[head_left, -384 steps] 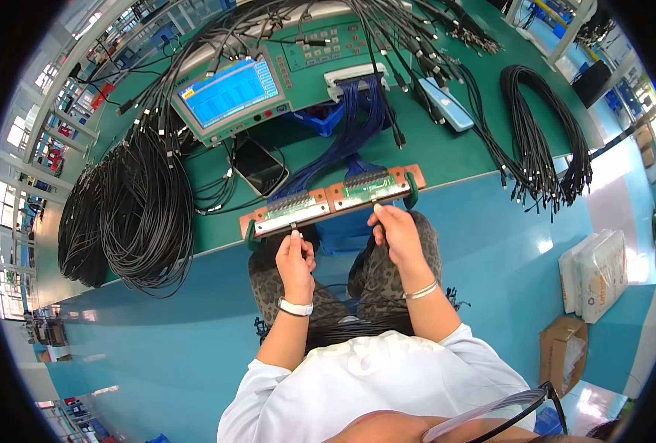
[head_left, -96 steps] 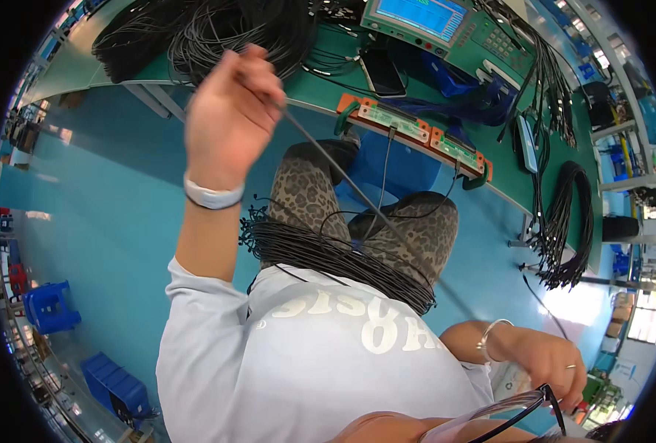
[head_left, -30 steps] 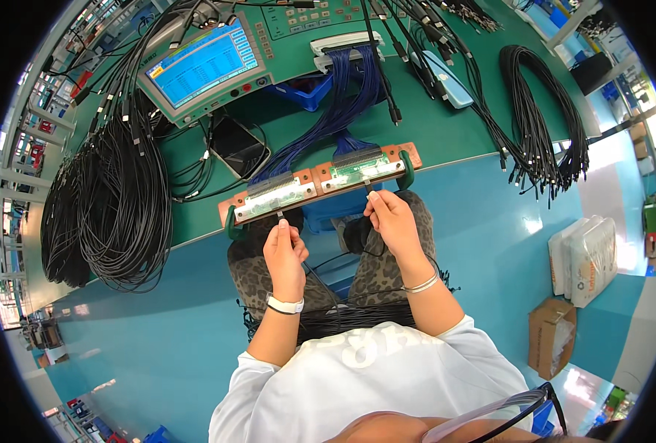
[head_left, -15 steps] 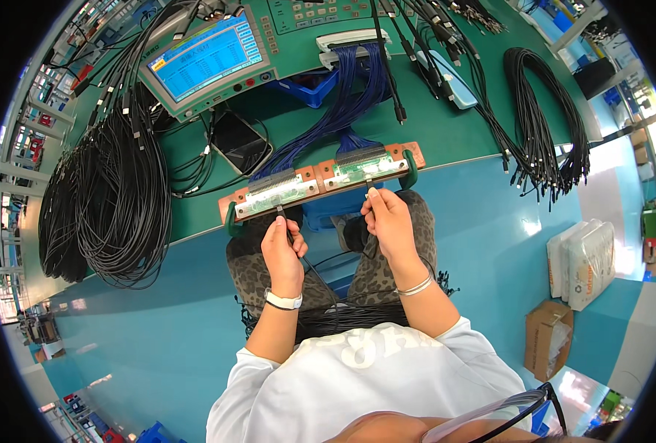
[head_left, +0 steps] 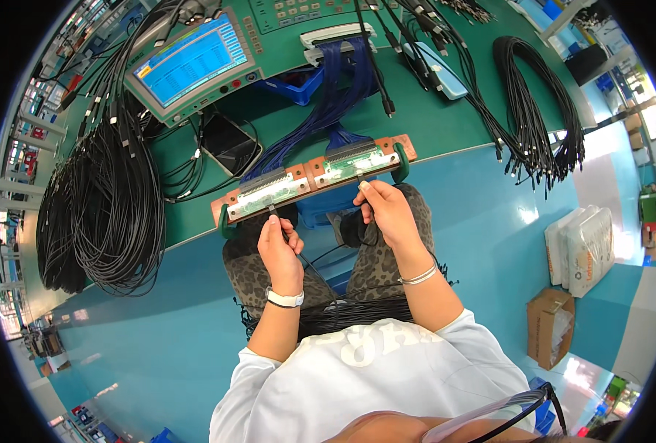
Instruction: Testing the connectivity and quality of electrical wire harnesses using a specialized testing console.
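A brown test fixture [head_left: 311, 184] with two green circuit boards lies along the table's front edge, dark blue wires running from its back. My left hand [head_left: 280, 251] pinches the plug end of a black cable [head_left: 272, 210] at the front of the left board [head_left: 269, 195]. With thumb and fingers closed, my right hand [head_left: 388, 210] grips another cable plug [head_left: 361, 179] against the front of the right board [head_left: 354, 167]. How deep either plug sits cannot be made out. A bundle of black cables [head_left: 328, 319] rests across my lap.
A tester with a lit screen [head_left: 191, 63] stands at the back left. Beside it lies a phone [head_left: 230, 144]. Coiled black cables hang over the table at left [head_left: 114, 214] and right [head_left: 538, 103]. A light blue case [head_left: 435, 70] lies behind. A cardboard box [head_left: 549, 328] sits on the floor.
The whole view has shifted slightly, so the table and fixture appear a little further left and up. Both hands keep their grip on the plugs at the boards.
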A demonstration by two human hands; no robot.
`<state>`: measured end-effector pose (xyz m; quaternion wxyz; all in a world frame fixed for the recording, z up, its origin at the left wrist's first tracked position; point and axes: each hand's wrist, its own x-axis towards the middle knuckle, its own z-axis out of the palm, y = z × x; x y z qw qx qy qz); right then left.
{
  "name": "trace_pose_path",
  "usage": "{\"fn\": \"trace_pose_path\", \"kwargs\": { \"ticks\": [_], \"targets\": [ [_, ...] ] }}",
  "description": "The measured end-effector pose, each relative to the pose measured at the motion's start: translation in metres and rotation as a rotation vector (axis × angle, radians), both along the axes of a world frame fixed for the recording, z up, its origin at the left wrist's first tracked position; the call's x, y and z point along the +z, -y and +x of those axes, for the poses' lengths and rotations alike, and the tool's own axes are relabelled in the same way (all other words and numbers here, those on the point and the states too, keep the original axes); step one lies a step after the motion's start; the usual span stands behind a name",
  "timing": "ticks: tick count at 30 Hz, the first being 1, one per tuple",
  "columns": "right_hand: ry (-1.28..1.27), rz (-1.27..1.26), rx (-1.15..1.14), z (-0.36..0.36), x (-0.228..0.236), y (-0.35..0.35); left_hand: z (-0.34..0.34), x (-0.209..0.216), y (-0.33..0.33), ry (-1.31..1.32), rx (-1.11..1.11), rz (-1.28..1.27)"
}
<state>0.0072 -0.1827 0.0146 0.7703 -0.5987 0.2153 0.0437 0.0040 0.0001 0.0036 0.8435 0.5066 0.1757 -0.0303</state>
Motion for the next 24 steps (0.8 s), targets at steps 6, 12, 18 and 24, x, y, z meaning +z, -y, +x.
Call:
{"fn": "trace_pose_path", "kwargs": {
  "ticks": [6,12,18,24],
  "targets": [
    [0.004,-0.075,0.053,-0.001,-0.001,0.005,0.001,0.003,-0.001,-0.006,-0.006,0.022],
    [-0.025,-0.074,0.058,-0.002,0.001,0.006,0.001,0.004,0.003,-0.005,0.035,0.074],
    [0.038,-0.384,0.095,-0.003,0.003,0.011,0.005,0.011,0.002,0.005,0.019,0.087],
    [0.173,-0.650,0.121,-0.034,0.005,0.060,0.014,0.017,-0.037,-0.034,-0.290,0.191]
  ]
}}
